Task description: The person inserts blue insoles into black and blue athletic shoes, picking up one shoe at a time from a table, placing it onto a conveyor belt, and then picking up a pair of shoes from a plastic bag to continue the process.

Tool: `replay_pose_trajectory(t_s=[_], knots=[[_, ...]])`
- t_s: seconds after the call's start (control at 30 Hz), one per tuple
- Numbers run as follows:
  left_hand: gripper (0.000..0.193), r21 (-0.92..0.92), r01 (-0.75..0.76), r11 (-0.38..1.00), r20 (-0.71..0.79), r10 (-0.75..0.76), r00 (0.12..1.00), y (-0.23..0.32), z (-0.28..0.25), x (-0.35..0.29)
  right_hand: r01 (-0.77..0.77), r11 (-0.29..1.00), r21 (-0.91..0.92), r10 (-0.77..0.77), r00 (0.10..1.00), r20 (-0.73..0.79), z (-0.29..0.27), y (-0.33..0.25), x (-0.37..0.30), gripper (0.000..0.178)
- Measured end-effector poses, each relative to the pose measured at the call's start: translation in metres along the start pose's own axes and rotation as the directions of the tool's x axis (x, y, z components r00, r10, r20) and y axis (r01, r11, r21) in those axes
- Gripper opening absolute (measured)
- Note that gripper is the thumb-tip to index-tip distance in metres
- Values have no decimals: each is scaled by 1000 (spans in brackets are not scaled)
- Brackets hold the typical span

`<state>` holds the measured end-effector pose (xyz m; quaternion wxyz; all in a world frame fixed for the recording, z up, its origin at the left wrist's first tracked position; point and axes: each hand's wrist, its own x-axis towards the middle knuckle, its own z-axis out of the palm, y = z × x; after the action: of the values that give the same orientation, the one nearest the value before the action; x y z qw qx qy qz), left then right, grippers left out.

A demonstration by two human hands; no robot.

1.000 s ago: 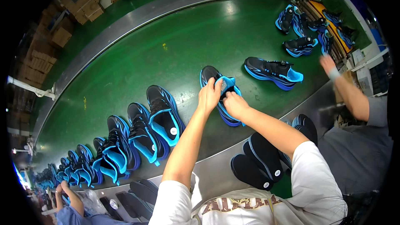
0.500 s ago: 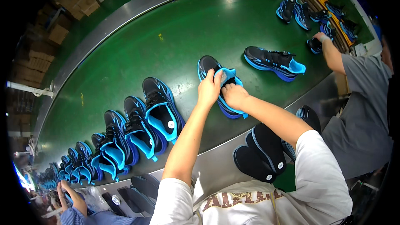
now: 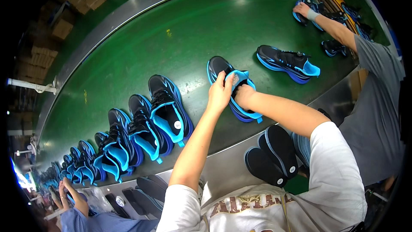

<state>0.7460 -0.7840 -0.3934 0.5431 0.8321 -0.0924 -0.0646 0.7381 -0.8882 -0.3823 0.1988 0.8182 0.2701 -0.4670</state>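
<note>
A black sneaker with a bright blue lining and sole (image 3: pixel 219 66) lies on the green work surface in front of me, toe pointing away. My left hand (image 3: pixel 220 92) pinches its tongue and pulls it up and back. Inside the shoe opening are the fingers of my right hand (image 3: pixel 245 97), hidden by the collar, so whether they grip anything does not show. Just to the right lies a matching sneaker (image 3: pixel 281 61) on its own, turned sideways. Left of my hands stands a pair of the same sneakers (image 3: pixel 165 99), with round white stickers inside.
Black insoles (image 3: pixel 278 148) rest near my body at the metal table edge (image 3: pixel 223 157). More sneakers (image 3: pixel 116 135) line the left side. At far right, a co-worker's hand (image 3: pixel 302 10) holds a sneaker; another person's hand (image 3: pixel 74 197) is at lower left.
My right hand has shifted slightly within the shoe, and its wrist is turned a little. The co-worker's hand at right has moved farther away, onto a sneaker of the far pair.
</note>
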Motion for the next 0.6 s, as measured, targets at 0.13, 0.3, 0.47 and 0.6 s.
replay_pose_trajectory(t_s=[0.13, 0.3, 0.47, 0.6], knots=[[42, 50, -114, 992, -113, 119, 986, 14, 13, -11, 31, 948, 316, 30, 982, -187, 2, 10, -8, 65], [35, 190, -284, 940, -225, 324, 919, -4, 27, -15, 79, 915, 395, 130, 869, -477, 29, 12, 55, 50], [31, 246, -341, 907, -161, 385, 909, -7, 33, -9, -43, 930, 366, 226, 851, -474, 26, 18, 73, 47], [31, 193, -292, 937, -205, 329, 922, -14, 31, -2, -38, 959, 280, 164, 882, -442, 16, 19, 69, 45]])
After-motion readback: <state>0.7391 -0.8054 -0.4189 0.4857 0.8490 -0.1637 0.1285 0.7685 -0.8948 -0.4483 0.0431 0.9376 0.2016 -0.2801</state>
